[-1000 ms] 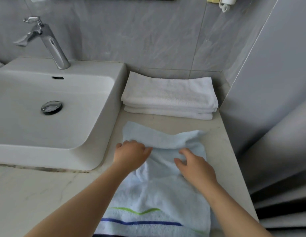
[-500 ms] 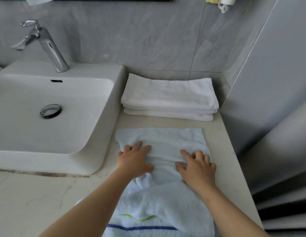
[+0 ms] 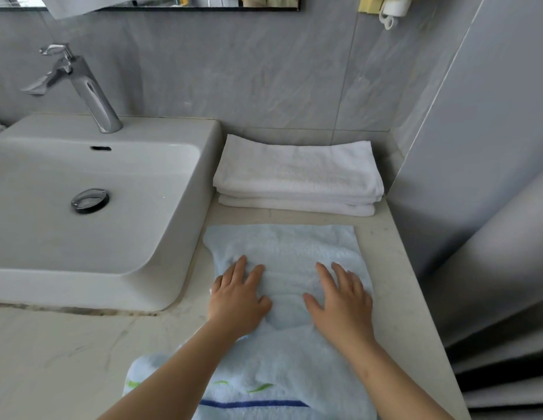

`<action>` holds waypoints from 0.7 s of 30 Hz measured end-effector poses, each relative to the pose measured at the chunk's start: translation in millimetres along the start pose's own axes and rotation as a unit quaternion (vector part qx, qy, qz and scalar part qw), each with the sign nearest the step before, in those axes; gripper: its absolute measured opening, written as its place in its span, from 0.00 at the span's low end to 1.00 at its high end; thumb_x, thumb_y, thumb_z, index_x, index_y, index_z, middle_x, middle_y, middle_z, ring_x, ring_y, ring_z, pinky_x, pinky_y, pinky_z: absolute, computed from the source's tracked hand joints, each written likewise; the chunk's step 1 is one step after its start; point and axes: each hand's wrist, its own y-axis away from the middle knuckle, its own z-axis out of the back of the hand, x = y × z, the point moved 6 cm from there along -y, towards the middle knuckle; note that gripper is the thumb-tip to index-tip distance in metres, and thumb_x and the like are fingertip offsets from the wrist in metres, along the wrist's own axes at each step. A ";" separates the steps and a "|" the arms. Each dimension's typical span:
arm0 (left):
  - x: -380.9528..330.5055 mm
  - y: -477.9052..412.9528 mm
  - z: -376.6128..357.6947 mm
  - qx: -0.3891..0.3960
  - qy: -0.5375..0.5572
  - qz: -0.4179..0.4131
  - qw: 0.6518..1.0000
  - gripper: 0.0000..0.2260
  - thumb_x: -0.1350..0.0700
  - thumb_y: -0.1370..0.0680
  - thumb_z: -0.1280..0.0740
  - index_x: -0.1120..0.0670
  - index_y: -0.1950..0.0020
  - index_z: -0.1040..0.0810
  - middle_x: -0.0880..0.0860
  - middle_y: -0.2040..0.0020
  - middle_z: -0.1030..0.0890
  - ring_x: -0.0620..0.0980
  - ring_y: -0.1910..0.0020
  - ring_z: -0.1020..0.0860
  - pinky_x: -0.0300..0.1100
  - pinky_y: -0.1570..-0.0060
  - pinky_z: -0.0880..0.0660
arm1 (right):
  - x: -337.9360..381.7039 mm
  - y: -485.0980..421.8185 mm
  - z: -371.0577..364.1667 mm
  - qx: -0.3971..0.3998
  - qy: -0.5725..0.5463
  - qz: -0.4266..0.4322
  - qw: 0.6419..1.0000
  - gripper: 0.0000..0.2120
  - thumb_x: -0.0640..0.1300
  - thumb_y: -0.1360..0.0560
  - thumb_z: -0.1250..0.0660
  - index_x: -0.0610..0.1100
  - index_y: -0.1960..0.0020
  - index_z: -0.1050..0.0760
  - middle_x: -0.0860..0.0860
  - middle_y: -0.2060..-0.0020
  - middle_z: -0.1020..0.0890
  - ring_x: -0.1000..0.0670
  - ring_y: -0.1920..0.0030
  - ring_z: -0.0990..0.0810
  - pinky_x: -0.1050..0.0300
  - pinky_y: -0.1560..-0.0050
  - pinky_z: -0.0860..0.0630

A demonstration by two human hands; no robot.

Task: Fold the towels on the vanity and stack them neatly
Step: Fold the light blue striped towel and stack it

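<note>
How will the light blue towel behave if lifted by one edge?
The light blue towel would probably hang limp: it wrinkles between the left hand and right hand pressing it. Its fluffy pile suggests it is light and unlikely to slide freely on the counter.

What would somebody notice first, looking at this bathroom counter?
The left hand and right hand press flat on a light blue towel spread on the counter, just right of the sink. Behind it, a stack of folded white towels sits by the back wall.
</note>
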 end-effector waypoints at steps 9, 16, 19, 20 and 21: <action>-1.9 -7.3 16.4 0.023 0.003 -0.028 0.999 0.28 0.45 0.21 0.44 0.43 0.23 0.52 0.50 0.22 0.56 0.51 0.23 0.58 0.49 0.26 0.55 | 2.0 5.4 -1.8 0.049 0.039 0.037 0.997 0.27 0.59 0.21 0.47 0.58 0.25 0.49 0.53 0.23 0.58 0.46 0.24 0.61 0.43 0.26 0.57; -7.6 7.9 -2.2 0.142 -0.044 -0.091 0.985 0.28 0.42 0.22 0.43 0.40 0.24 0.51 0.46 0.22 0.56 0.49 0.24 0.58 0.58 0.28 0.54 | 11.5 8.6 -16.7 0.144 0.052 0.071 0.986 0.29 0.62 0.22 0.47 0.58 0.24 0.51 0.55 0.23 0.57 0.47 0.24 0.60 0.37 0.28 0.55; -7.2 1.5 -1.5 0.127 -0.038 -0.084 0.988 0.28 0.42 0.22 0.43 0.39 0.24 0.52 0.46 0.22 0.57 0.49 0.24 0.59 0.57 0.27 0.55 | 10.1 -2.1 -16.5 0.128 0.053 0.064 0.988 0.29 0.62 0.22 0.47 0.59 0.24 0.52 0.55 0.23 0.58 0.48 0.24 0.61 0.36 0.28 0.57; -7.2 0.5 -2.0 0.125 -0.035 -0.083 0.988 0.28 0.42 0.22 0.43 0.39 0.24 0.52 0.45 0.22 0.57 0.49 0.24 0.59 0.57 0.27 0.56 | 10.1 -4.1 -16.1 0.127 0.051 0.063 0.989 0.29 0.61 0.22 0.47 0.59 0.24 0.52 0.55 0.23 0.58 0.48 0.24 0.61 0.36 0.28 0.58; -7.3 -0.3 -2.6 0.123 -0.034 -0.080 0.989 0.28 0.42 0.22 0.43 0.39 0.24 0.52 0.45 0.22 0.57 0.49 0.24 0.60 0.57 0.27 0.57 | 10.4 -5.7 -15.9 0.123 0.050 0.064 0.989 0.29 0.61 0.22 0.48 0.59 0.24 0.52 0.55 0.23 0.59 0.48 0.24 0.62 0.36 0.28 0.58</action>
